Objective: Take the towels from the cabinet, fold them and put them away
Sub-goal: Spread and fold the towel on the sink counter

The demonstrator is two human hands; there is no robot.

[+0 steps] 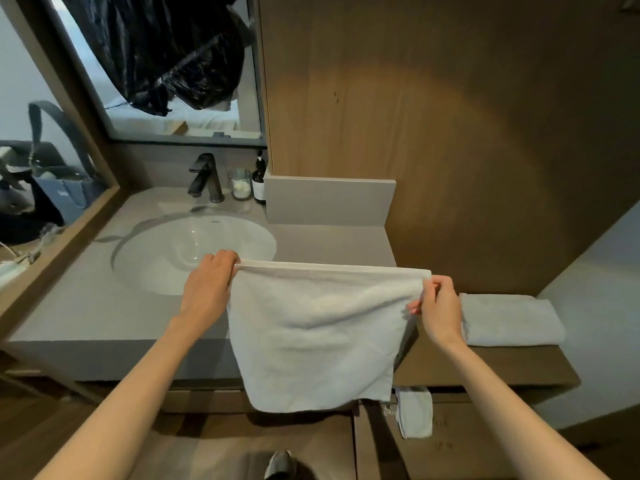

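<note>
A white towel (318, 327) hangs doubled in front of the vanity, its top edge stretched level between my hands. My left hand (207, 285) grips the top left corner, and my right hand (440, 306) pinches the top right corner. The towel's lower edge drops below the counter front. A folded white towel (512, 320) lies on the wooden shelf (485, 368) to the right of my right hand. Another small white towel (415, 414) hangs out of the cabinet below the shelf.
A grey countertop (86, 306) holds a white sink basin (180, 251), a dark faucet (206, 178), a glass (240, 185) and a dark bottle (259, 181). A mirror (173, 64) rises behind. A wooden wall panel (450, 116) stands to the right. A shoe (278, 465) shows on the floor.
</note>
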